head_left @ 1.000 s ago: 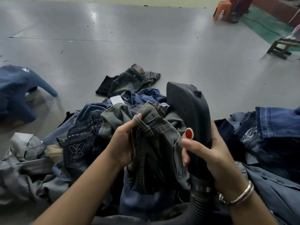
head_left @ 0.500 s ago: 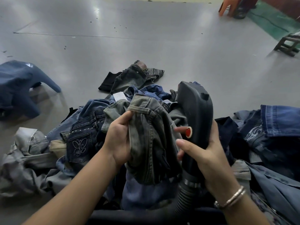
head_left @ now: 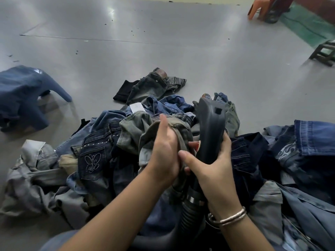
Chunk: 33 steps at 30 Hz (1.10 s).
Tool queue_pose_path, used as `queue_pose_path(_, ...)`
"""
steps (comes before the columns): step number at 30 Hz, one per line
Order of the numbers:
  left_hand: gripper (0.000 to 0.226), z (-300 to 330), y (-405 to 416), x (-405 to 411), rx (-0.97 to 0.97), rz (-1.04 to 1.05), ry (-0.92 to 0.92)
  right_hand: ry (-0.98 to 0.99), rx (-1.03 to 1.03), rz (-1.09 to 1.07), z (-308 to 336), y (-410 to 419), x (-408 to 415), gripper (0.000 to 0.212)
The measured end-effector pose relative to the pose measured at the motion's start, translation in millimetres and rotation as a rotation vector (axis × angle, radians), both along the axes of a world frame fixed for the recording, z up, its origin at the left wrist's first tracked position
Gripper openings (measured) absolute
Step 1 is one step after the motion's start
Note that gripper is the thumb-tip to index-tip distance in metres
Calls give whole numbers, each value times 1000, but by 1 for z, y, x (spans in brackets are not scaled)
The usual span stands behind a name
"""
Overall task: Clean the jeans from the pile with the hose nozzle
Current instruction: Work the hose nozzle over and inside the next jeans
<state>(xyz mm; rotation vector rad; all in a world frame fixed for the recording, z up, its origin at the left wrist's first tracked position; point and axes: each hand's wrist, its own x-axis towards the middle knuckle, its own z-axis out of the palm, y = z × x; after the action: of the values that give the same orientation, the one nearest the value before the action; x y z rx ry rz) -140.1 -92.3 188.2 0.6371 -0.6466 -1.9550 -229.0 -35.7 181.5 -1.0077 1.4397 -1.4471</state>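
The grey-green jeans (head_left: 163,131) sit atop the pile (head_left: 101,160) on the floor (head_left: 163,51), bunched against the black hose nozzle (head_left: 211,131). The left hand (head_left: 165,153) grips the jeans, fingers curled into the fabric. The right hand (head_left: 212,169) holds the nozzle, fingers (head_left: 226,140) wrapped round its body above the ribbed hose (head_left: 188,214).

black hose nozzle (head_left: 211,131), grey-green jeans (head_left: 134,131), grey floor (head_left: 181,51)
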Motion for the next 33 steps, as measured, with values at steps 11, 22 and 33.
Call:
queue_pose_path(11,36,-18,-9,20,-415,171,-910,-217,118,95,13,-11,-37,52)
queue_pose_path(22,15,-16,-26,42,-908,-75,-1147,-473,202,488,36,18,-75,35)
queue_pose_path(33,43,-11,-17,66,-130,-643,-331,-421,332,205,17,-15,-111,25)
